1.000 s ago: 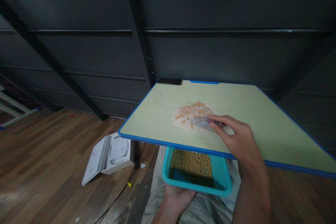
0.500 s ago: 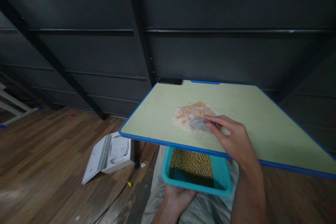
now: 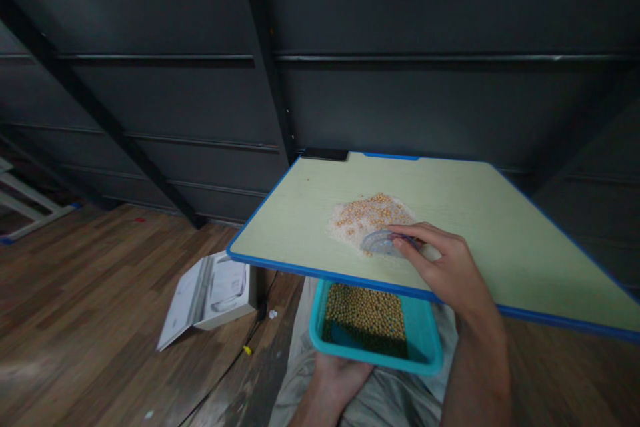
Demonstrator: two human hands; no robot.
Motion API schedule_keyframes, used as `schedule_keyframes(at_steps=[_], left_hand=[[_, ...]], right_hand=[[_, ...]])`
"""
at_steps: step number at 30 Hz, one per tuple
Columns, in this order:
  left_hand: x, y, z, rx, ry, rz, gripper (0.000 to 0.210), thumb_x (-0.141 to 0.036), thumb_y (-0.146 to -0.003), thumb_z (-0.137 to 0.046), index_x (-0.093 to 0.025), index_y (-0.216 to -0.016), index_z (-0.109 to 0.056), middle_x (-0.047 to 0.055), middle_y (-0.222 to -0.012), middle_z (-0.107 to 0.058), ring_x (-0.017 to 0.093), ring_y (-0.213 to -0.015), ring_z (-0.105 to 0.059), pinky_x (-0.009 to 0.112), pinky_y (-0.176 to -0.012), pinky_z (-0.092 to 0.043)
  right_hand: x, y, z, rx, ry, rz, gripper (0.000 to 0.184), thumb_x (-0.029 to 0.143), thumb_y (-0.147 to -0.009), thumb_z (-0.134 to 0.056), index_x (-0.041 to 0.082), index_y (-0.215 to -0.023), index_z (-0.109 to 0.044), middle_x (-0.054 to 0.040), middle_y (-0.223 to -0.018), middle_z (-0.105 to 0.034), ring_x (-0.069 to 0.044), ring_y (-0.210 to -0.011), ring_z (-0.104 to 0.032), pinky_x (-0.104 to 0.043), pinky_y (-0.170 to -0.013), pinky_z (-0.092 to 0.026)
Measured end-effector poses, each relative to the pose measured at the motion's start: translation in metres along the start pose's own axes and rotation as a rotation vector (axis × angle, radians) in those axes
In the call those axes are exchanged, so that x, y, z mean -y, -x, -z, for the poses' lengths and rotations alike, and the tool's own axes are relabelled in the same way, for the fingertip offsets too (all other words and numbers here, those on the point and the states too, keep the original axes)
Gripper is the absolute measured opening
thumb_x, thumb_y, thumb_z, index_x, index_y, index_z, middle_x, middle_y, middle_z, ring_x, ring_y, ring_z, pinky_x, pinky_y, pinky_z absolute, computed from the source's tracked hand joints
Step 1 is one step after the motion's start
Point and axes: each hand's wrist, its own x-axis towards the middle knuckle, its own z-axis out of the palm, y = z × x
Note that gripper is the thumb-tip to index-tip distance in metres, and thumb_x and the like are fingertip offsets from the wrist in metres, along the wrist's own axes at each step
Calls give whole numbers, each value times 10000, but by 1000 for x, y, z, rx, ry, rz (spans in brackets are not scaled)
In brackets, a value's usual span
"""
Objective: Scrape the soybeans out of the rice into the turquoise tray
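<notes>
My right hand [image 3: 443, 260] pinches a clear half-round protractor [image 3: 383, 241] between thumb and fingers. The protractor stands on edge at the near side of a pile of white rice [image 3: 345, 227] mixed with yellow soybeans [image 3: 381, 200]. A few beans lie at its lower left edge. Below the table edge, my left hand [image 3: 340, 377] holds a turquoise plastic basket [image 3: 435, 353] from underneath, its fingers mostly hidden. Many soybeans [image 3: 367, 310] cover the left and middle of the basket's bottom.
The pale green folding table [image 3: 500, 227] has a blue rim. A black phone-like slab [image 3: 325, 155] lies at its far left corner. An open white box [image 3: 225, 290] and a black cable [image 3: 225, 373] are on the wooden floor at left. A dark panelled wall [image 3: 400, 107] rises behind.
My right hand has drawn the protractor slightly toward the near edge, and a few beans now show at its lower left. The left hand and basket stay almost still.
</notes>
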Motion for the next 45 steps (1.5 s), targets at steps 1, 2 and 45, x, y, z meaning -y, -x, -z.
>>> schedule_keyframes(at_steps=[1,2,45], left_hand=[[0,0,0,6,14,8,360,-254,-830,-550,-348,-1140,-708,14,-1123,-798,302,-1313,-559,525,-1133,-379],[0,0,1,19,35,21,361,-255,-834,-548,-343,-1147,-705,16,-1113,-801,301,-1308,-564,529,-1132,-381],[-4,-3,-20,48,-69,50,350,-345,-845,-515,-327,-1136,-708,23,-1296,-720,312,-1315,-560,548,-1134,-403]], right_hand=[[0,0,0,2,-3,2,216,210,-913,-614,271,-1064,-755,-40,-1064,-767,-233,-992,-697,-443,-906,-523],[1,1,0,1,-6,3,217,209,-914,-614,273,-1067,-755,-40,-1068,-766,-233,-994,-697,-443,-908,-523],[3,8,2,185,-118,-9,183,218,-865,-702,294,-1017,-770,22,-956,-789,-172,-827,-719,-313,-757,-567]])
